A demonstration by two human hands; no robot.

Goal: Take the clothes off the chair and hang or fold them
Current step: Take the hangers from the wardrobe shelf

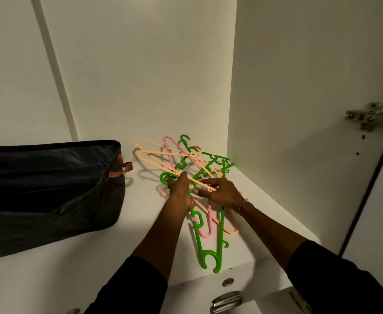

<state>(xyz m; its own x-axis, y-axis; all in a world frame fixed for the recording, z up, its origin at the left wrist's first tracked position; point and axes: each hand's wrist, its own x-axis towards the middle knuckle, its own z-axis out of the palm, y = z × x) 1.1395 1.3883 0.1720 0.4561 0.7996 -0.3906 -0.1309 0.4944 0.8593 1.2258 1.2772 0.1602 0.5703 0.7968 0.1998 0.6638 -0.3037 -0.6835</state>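
Observation:
A tangled pile of plastic hangers (192,164) in green, peach and pink lies on a white wardrobe shelf (72,257), in the back right corner. My left hand (180,189) grips a green hanger (199,225) near its hook, with a peach hanger crossing over the fingers. My right hand (220,192) rests on the pile just to the right, fingers pinching a peach hanger (205,185). A bracelet sits on my right wrist. No clothes or chair are in view.
A large dark navy storage bag (47,189) with a brown pull tab fills the shelf's left side. The wardrobe's white side wall (299,109) stands close on the right, with a metal door hinge (367,116). More metal fittings sit below the shelf's front edge (226,298).

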